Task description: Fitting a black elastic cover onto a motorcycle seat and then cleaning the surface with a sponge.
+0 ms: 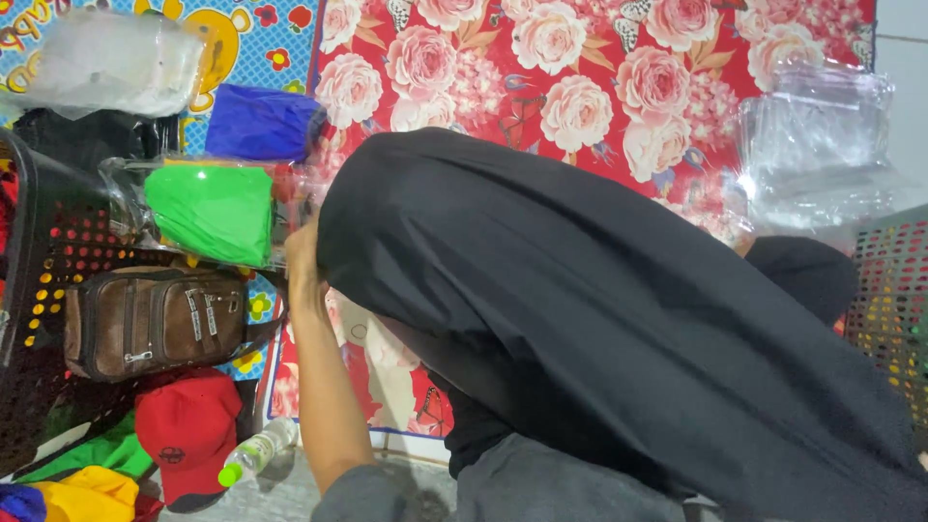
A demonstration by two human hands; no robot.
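Head view, looking straight down at a floor mat (599, 87), red with big pink roses, spread over the floor. Big sheet of black cloth (599, 319) draped right across the middle, running from near the mat's centre down to the bottom right corner of the view. Left hand (302, 261) up at the cloth's left edge, fingers tucked in behind the fabric and seemingly gripping that edge, though the fingertips are hidden so hard to say exactly how. Bare forearm running down from it to a grey sleeve at the bottom. Right hand nowhere to be seen, most likely under the cloth, can't tell.

Just off the mat's left edge: a green folded garment in a clear plastic bag (208, 211), nearly touching the left hand. Right above that, a blue folded garment (259, 121), also bagged. Below the green one, a brown leather pouch bag (155, 319) lying on a black perforated basket (39, 290). Under that, a red cap (188, 425), then a small plastic bottle with a green lid (253, 454) lying on its side on the bare floor near the mat's bottom left corner. Some green and yellow fabric bunched in the bottom left corner.

Stack of empty clear plastic bags (817, 145) sitting at the mat's top right edge, well apart from the left hand. Another perforated basket (894, 300) poking in at the right side.
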